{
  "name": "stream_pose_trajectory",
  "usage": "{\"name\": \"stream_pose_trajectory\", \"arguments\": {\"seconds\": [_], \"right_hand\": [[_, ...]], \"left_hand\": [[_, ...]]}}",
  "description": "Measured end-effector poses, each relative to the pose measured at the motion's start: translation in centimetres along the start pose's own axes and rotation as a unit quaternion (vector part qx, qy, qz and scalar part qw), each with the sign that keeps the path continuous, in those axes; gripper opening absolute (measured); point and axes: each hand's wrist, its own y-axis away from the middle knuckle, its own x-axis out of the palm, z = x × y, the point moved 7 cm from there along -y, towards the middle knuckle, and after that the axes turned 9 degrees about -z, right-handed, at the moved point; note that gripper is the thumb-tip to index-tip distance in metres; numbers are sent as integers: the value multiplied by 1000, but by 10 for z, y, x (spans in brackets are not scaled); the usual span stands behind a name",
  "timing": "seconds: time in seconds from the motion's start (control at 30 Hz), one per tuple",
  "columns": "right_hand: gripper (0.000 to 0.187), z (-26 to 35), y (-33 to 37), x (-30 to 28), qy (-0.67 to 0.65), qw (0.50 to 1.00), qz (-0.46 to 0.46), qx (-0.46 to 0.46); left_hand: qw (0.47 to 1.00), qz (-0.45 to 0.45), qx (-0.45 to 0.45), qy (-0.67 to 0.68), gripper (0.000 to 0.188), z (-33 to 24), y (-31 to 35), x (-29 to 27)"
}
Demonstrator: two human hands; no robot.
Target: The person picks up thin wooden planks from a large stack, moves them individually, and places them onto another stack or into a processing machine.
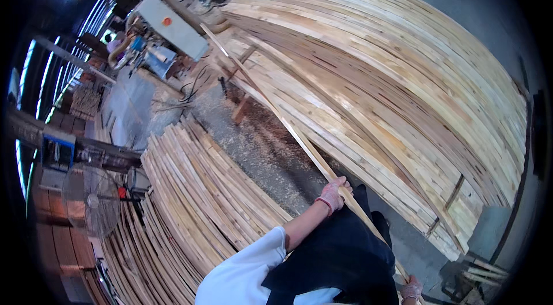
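A long, thin wooden strip (304, 142) runs diagonally in front of my body, its far end reaching up toward the machine. My left hand (333, 194), in a pale glove with a red cuff, is closed around the strip near its middle. Lower right, at the picture's edge, my right hand (411, 289) grips the same strip closer to its near end; it is partly cut off. To the right of the strip lies a broad stack of wooden boards (368, 103). Another stack of wooden strips (201, 189) lies to my left.
A machine with a white control box (173, 25) stands at the upper left. A caged fan (92, 201) is at the far left. Sawdust (253, 149) covers the floor between the stacks. A grey bin (488, 230) and wood scraps (487, 273) sit at the lower right.
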Motion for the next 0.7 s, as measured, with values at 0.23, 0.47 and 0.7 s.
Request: {"name": "stream_pose_trajectory", "arguments": {"seconds": [0.23, 0.47, 0.7], "right_hand": [[28, 0, -56, -3, 10, 994, -29, -109], [40, 31, -94, -55, 20, 974, -109, -196], [62, 159, -16, -147, -142, 896, -146, -394]], "left_hand": [[993, -75, 43, 79, 14, 5, 44, -25], [975, -109, 159, -111, 20, 14, 90, 3], [994, 57, -82, -44, 41, 175, 65, 11]]}}
